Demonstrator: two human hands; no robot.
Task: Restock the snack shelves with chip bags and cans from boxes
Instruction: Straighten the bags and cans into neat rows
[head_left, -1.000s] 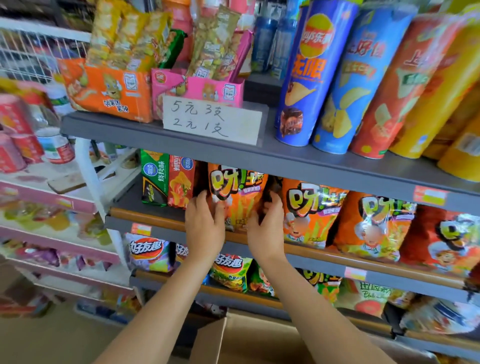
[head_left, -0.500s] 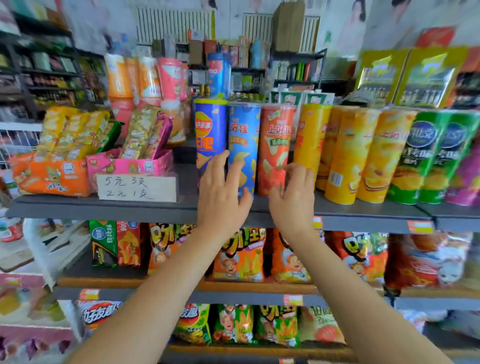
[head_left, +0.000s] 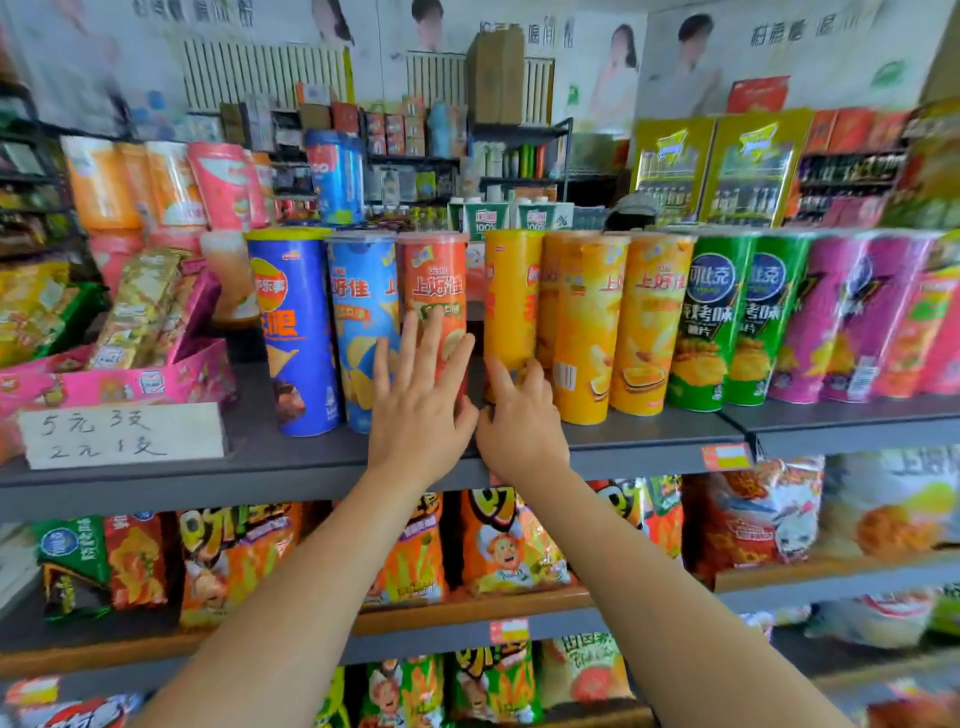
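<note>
1. The grey metal shelf (head_left: 649, 434) runs across the view and carries a row of upright chip cans; a lower wooden-edged shelf (head_left: 467, 608) beneath it holds orange chip bags (head_left: 511, 545) standing side by side.
2. The row of tall cardboard chip cans stands touching or just beside one another: from the left a dark blue can (head_left: 296, 332), a light blue can (head_left: 363, 312), a red-orange can (head_left: 434, 280), then yellow-orange cans (head_left: 587, 327), green cans (head_left: 711, 317) and magenta cans (head_left: 831, 317) to the right.
3. A pink cardboard display box (head_left: 171, 376) of wrapped snack sticks sits at the left end of the shelf, with a white handwritten price card (head_left: 122, 435) leaning at the shelf edge in front of it.
4. The left hand (head_left: 421, 415) lies flat against the lower front of the red-orange can, fingers straight and spread, its grip wide and curled round nothing.
5. The right hand (head_left: 519, 426) is just beside the left, nearly touching it at the shelf edge; its fingers bend against the base of the leftmost yellow-orange can (head_left: 511, 296). Whether the grip truly clasps that can cannot be told from this angle.
6. A narrow dark gap separates the red-orange can from that yellow-orange can, and both hands sit at its foot.
</note>
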